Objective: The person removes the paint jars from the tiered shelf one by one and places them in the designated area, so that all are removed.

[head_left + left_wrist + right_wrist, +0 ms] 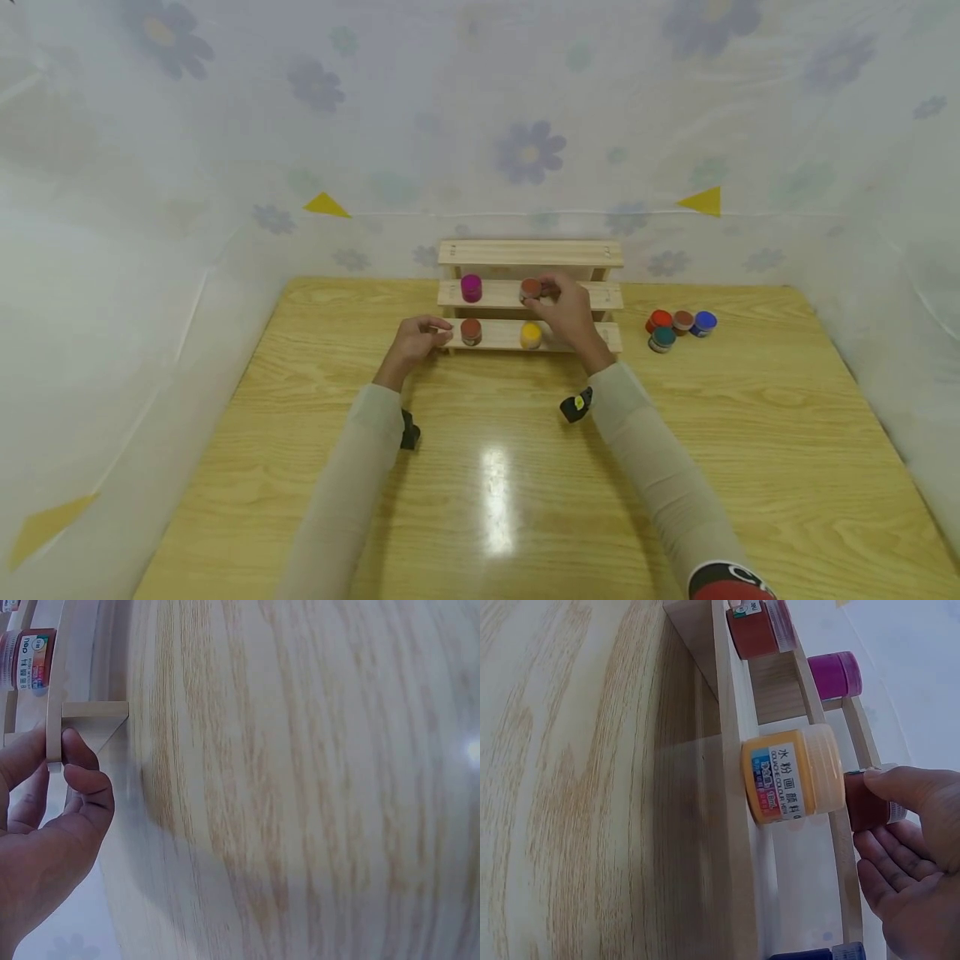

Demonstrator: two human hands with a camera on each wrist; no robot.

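A three-step wooden rack stands near the back of the table. My right hand grips a brown paint jar on the middle step, thumb on one side and fingers on the other. My left hand pinches the left end of the bottom step between thumb and fingers. On that step stand a reddish-brown jar and a yellow jar; a dark blue jar shows farther along, hidden in the head view. A magenta jar stands at the middle step's left.
On the table right of the rack is a cluster of jars: red, brown, blue and teal. Flowered white sheeting hangs behind and beside the table. The top step spans the rack's back.
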